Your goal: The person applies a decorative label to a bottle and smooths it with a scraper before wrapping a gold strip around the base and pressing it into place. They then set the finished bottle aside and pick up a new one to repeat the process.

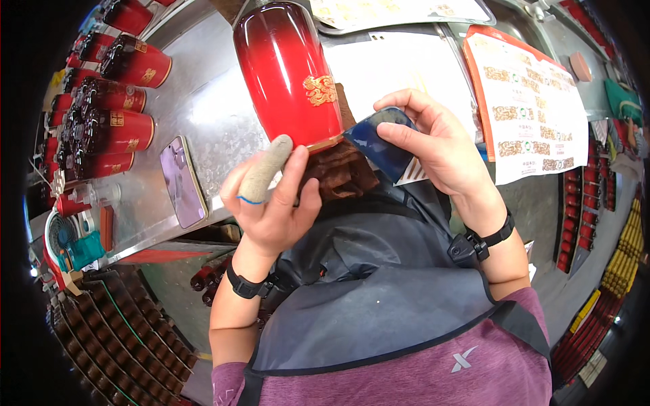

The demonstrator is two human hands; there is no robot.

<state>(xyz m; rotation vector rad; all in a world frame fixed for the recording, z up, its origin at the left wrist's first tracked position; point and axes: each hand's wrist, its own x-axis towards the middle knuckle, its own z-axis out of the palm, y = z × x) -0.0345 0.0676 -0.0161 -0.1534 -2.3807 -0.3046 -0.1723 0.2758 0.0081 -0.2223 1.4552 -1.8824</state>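
Note:
A large glossy jar (284,74), red shading to black with a gold ornament on its side, lies in front of me with its base toward me. Under that base is a crumpled brown cloth (342,177). My left hand (274,196) is close to the jar's base, fingers apart and holding nothing; a beige finger cot (273,168) with a blue rim covers one finger. Whether a fingertip touches the jar I cannot tell. Between thumb and fingers, my right hand (433,142) pinches a thin, dark blue flat piece (378,141), its corner beside the jar's base.
At left, several red-black jars (125,101) lie grouped on the metal table (210,74), with a phone (183,181) nearer me. Sheets of gold decals (528,101) lie at right. A tray (406,12) stands at the back. Racks (122,331) fill the lower left.

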